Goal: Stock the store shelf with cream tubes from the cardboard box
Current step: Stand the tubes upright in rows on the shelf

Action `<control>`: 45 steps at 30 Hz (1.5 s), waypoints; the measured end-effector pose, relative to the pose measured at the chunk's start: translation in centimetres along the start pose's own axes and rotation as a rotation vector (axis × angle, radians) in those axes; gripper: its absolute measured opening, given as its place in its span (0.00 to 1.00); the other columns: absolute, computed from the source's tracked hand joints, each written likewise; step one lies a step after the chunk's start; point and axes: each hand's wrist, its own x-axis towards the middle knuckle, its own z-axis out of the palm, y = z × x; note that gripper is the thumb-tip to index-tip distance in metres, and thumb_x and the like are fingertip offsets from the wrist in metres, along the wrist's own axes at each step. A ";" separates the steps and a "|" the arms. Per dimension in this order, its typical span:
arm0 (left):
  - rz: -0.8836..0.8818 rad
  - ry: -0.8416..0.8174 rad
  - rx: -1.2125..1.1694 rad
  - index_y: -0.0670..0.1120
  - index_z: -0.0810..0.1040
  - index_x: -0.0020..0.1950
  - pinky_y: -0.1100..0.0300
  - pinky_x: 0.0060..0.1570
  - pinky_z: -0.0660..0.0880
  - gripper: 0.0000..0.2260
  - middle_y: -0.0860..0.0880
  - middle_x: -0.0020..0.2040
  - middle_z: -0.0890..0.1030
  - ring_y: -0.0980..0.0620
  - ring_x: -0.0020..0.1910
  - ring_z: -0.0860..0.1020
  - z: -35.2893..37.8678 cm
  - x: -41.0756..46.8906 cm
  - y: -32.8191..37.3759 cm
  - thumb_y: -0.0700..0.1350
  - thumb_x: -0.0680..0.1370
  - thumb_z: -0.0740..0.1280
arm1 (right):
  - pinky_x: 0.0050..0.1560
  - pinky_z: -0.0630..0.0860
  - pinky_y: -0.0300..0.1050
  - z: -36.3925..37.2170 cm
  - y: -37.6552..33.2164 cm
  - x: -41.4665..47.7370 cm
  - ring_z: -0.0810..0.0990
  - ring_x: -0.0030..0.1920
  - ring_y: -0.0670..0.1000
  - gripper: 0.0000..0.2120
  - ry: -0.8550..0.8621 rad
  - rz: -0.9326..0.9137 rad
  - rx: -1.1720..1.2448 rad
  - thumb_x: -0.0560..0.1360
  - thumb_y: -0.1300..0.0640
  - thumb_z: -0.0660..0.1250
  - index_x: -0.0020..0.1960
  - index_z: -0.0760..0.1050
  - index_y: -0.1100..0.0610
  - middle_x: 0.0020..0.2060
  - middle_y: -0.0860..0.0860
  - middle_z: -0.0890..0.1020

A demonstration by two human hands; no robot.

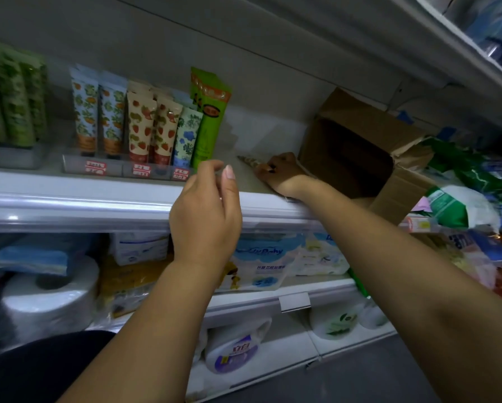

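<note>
Carrying the stock: a pale store shelf [69, 199] with a glossy front rail runs across the view, beneath the grey underside of the upper shelf [244, 33].
Room: a dim shop aisle, with further shelves below.
Cardboard box [360, 135]: lies on its side at the right of the shelf, mouth toward the camera, flaps splayed.
Cream tube [248, 162]: patterned, lies flat on the bare shelf between the standing tubes and the box, its crimped end pointing left.
Right hand [281, 173]: fingers curled around the tube's near end, wrist on the shelf edge just before the box mouth.
Left hand [206, 210]: raised before the front rail, fingers loosely curled, thumb and forefinger apart, holding nothing.
Standing tubes: orange-flowered tubes [98, 112], strawberry tubes [151, 129], a blue-flowered tube [185, 135] and a tall green pack [209, 117], upright in clear trays with price tags [140, 170].
Left edge: green tubes [11, 97], blurred.
Lower shelves: tissue rolls [49, 295], a baby-wipes pack [258, 257], a detergent jug [235, 350].
Right side: green-and-white packets [453, 205] piled beside the box.
In the way: the left hand covers part of the rail and the wipes pack; the right forearm crosses the box's lower flap.
Hard to make out: the box's inside is dark; the tube's cap is hidden under the fingers.
</note>
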 end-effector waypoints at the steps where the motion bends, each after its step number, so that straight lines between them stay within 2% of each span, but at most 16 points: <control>1: -0.010 0.012 -0.011 0.49 0.74 0.61 0.51 0.42 0.75 0.15 0.49 0.49 0.82 0.48 0.46 0.79 -0.1 0.1 -0.1 0.54 0.86 0.53 | 0.62 0.61 0.40 -0.1 0.1 -0.1 0.68 0.69 0.55 0.24 0.016 -0.014 0.005 0.82 0.41 0.54 0.69 0.70 0.55 0.72 0.56 0.63; 3: -0.028 0.029 -0.021 0.49 0.73 0.61 0.55 0.42 0.72 0.14 0.49 0.49 0.83 0.49 0.46 0.79 -0.3 0.3 -0.3 0.54 0.86 0.53 | 0.58 0.62 0.38 -0.2 0.3 -0.7 0.71 0.65 0.56 0.21 0.071 -0.051 0.014 0.83 0.45 0.55 0.67 0.73 0.58 0.68 0.57 0.69; 6: -0.035 0.042 -0.019 0.48 0.73 0.60 0.57 0.42 0.68 0.14 0.49 0.49 0.83 0.49 0.46 0.79 -0.4 0.3 -0.4 0.54 0.87 0.53 | 0.55 0.67 0.39 -0.3 0.8 -1.3 0.75 0.62 0.58 0.11 0.187 -0.101 0.047 0.81 0.51 0.62 0.52 0.78 0.58 0.57 0.57 0.77; 10: -0.026 0.049 -0.036 0.48 0.73 0.60 0.58 0.41 0.66 0.13 0.49 0.48 0.83 0.50 0.45 0.78 -0.2 0.0 -0.2 0.53 0.87 0.54 | 0.65 0.68 0.42 -0.6 1.6 -2.2 0.75 0.65 0.59 0.16 0.313 -0.075 0.138 0.79 0.56 0.69 0.63 0.78 0.64 0.64 0.59 0.77; 13: -0.016 0.056 -0.060 0.48 0.73 0.59 0.57 0.41 0.67 0.13 0.49 0.48 0.83 0.50 0.45 0.78 -0.3 -0.2 -0.1 0.53 0.87 0.54 | 0.55 0.73 0.39 -0.5 2.0 -2.2 0.80 0.58 0.58 0.12 0.383 -0.038 0.169 0.78 0.57 0.70 0.57 0.81 0.64 0.57 0.58 0.81; 15: -0.021 0.060 -0.080 0.48 0.74 0.59 0.59 0.40 0.67 0.12 0.50 0.48 0.83 0.51 0.45 0.78 -0.4 -0.2 -0.1 0.52 0.87 0.54 | 0.56 0.76 0.42 -0.7 2.4 -2.0 0.81 0.55 0.57 0.12 0.361 -0.001 0.185 0.77 0.55 0.71 0.55 0.82 0.63 0.54 0.57 0.83; 19: -0.054 0.050 -0.177 0.52 0.73 0.57 0.62 0.39 0.73 0.08 0.51 0.46 0.83 0.53 0.44 0.79 -0.9 -0.4 0.4 0.53 0.86 0.56 | 0.53 0.78 0.41 -1.6 3.0 -2.5 0.84 0.54 0.54 0.08 0.375 0.095 0.490 0.75 0.58 0.73 0.53 0.84 0.55 0.50 0.53 0.86; 22: -0.126 0.021 -0.337 0.53 0.75 0.56 0.57 0.45 0.80 0.07 0.53 0.47 0.84 0.55 0.46 0.83 -1.3 -0.5 1.3 0.53 0.85 0.59 | 0.57 0.80 0.44 -2.7 1.9 -4.6 0.84 0.52 0.54 0.11 0.450 0.123 0.865 0.73 0.63 0.75 0.55 0.84 0.58 0.49 0.54 0.85; 25: -0.297 -0.015 -0.575 0.50 0.77 0.57 0.53 0.53 0.83 0.08 0.53 0.51 0.85 0.57 0.47 0.85 -1.8 -0.5 2.4 0.52 0.84 0.63 | 0.49 0.79 0.37 -3.4 -0.4 -8.5 0.82 0.46 0.48 0.10 0.401 0.047 1.165 0.74 0.67 0.73 0.54 0.81 0.60 0.46 0.53 0.83; 27: -0.433 -0.058 -0.720 0.48 0.78 0.60 0.54 0.58 0.82 0.11 0.52 0.55 0.84 0.56 0.52 0.85 -2.1 -0.5 2.8 0.53 0.83 0.64 | 0.50 0.79 0.38 -3.0 -1.4 -11.3 0.84 0.47 0.49 0.12 0.320 -0.013 1.276 0.73 0.64 0.75 0.56 0.82 0.61 0.48 0.54 0.85; 30: -0.572 -0.173 -0.903 0.51 0.77 0.60 0.51 0.67 0.76 0.14 0.50 0.61 0.83 0.55 0.59 0.83 -2.2 -0.3 2.8 0.58 0.81 0.66 | 0.55 0.82 0.45 -1.8 -2.4 -15.7 0.86 0.50 0.52 0.15 0.207 -0.061 1.321 0.72 0.63 0.76 0.59 0.82 0.60 0.49 0.53 0.87; 32: -0.613 -0.229 -0.965 0.51 0.79 0.60 0.49 0.68 0.75 0.20 0.49 0.61 0.84 0.53 0.61 0.82 -2.4 -0.4 3.0 0.63 0.76 0.69 | 0.54 0.82 0.43 -0.6 -3.0 -18.3 0.86 0.48 0.50 0.14 0.162 -0.101 1.289 0.72 0.65 0.75 0.57 0.83 0.59 0.48 0.53 0.87; 34: -0.644 -0.242 -1.016 0.44 0.80 0.60 0.47 0.66 0.77 0.25 0.46 0.56 0.86 0.49 0.58 0.83 -2.5 -0.7 3.2 0.62 0.74 0.72 | 0.54 0.81 0.41 0.7 -3.7 -20.3 0.85 0.47 0.48 0.14 0.129 -0.133 1.279 0.72 0.66 0.75 0.57 0.83 0.60 0.48 0.54 0.87; 39: -0.687 -0.264 -1.073 0.39 0.77 0.57 0.50 0.52 0.83 0.09 0.47 0.42 0.86 0.49 0.46 0.85 -2.9 -1.6 3.9 0.45 0.83 0.68 | 0.56 0.81 0.44 2.4 -4.6 -22.1 0.85 0.50 0.51 0.14 0.140 -0.128 1.295 0.72 0.66 0.75 0.58 0.83 0.61 0.50 0.57 0.87; 42: -0.733 -0.279 -1.157 0.39 0.76 0.56 0.55 0.42 0.83 0.05 0.47 0.37 0.86 0.51 0.41 0.85 -3.5 -1.8 4.3 0.41 0.83 0.66 | 0.55 0.82 0.43 2.8 -4.5 -23.2 0.85 0.50 0.50 0.14 0.130 -0.131 1.316 0.72 0.65 0.75 0.57 0.83 0.60 0.50 0.56 0.87; 45: -0.757 -0.218 -1.204 0.40 0.76 0.55 0.55 0.41 0.83 0.03 0.46 0.35 0.85 0.51 0.38 0.84 -3.5 -2.0 4.6 0.39 0.83 0.65 | 0.53 0.83 0.45 3.1 -4.3 -24.0 0.85 0.52 0.52 0.09 0.196 -0.041 1.362 0.75 0.58 0.73 0.55 0.83 0.57 0.51 0.54 0.87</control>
